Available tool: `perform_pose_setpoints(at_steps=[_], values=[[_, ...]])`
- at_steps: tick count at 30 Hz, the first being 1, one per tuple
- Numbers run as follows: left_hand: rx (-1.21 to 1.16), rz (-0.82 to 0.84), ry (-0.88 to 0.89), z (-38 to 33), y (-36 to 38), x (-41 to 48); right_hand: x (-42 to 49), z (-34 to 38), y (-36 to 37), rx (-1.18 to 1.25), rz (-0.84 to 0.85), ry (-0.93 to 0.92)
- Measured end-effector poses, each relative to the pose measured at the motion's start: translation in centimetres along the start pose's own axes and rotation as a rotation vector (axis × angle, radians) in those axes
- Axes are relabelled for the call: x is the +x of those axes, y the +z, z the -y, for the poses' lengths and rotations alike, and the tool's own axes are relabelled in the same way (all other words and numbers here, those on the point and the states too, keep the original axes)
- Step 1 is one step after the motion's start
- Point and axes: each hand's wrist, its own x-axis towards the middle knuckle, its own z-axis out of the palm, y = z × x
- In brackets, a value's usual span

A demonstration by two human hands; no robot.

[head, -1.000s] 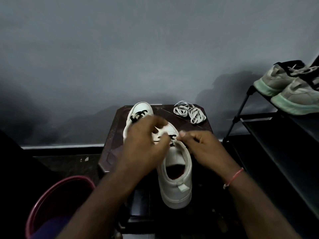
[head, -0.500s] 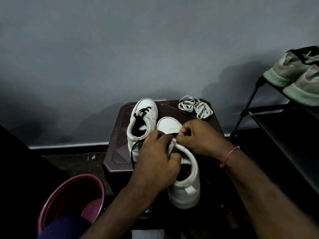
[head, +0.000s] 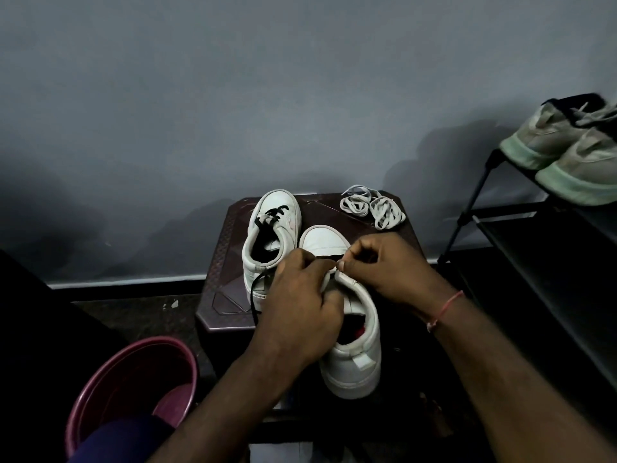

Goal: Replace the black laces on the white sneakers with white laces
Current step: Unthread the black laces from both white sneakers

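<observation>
Near sneaker (head: pixel 354 332) is stood on the dark stool (head: pixel 220 262), heel toward the camera, just beside the far sneaker (head: pixel 272 228). A black lace (head: pixel 329 257) is seen crossing its throat below the toe cap.

Left hand (head: pixel 300 305) is curled over the throat and tongue, and the shoe is gripped by it. Right hand (head: pixel 384 265) is pinched narrow, thumb and forefinger closed at the black lace by the top eyelets. A loose black strand (head: pixel 255 295) is hung over the stool edge; its owner cannot be told.

Step judged: unlacing of the near sneaker, early. Far sneaker is fully laced in black. White laces (head: pixel 370 208) are coiled untouched at the stool's far right corner.

Next: lace to be drawn out eyelet by eyelet, shoe held steady.
</observation>
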Motion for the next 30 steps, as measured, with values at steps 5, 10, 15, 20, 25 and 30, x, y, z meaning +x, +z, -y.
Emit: perform_pose_setpoints(at_steps=[5, 10, 15, 20, 25, 30], values=[[0.04, 0.049, -0.009, -0.1, -0.1, -0.1, 0.9, 0.4, 0.0, -0.15, -0.03, -0.067], [0.051, 0.078, -0.001, -0.1, 0.0, 0.2, 1.0, -0.1, 0.4, -0.095, -0.223, -0.15], [0.036, 0.051, -0.011, -0.2, 0.0, 0.1, 0.0, -0.5, -1.0, 0.03, 0.014, -0.048], [0.031, 0.064, -0.017, -0.2, 0.1, 0.2, 0.4, -0.5, 0.0, -0.235, -0.097, -0.182], [0.069, 0.062, 0.001, -0.4, 0.0, -0.5, 2.7, -0.7, -1.7, -0.176, -0.408, -0.072], [0.012, 0.046, -0.021, -0.3, 0.0, 0.1, 0.9, -0.5, -1.7, 0.054, 0.111, 0.068]])
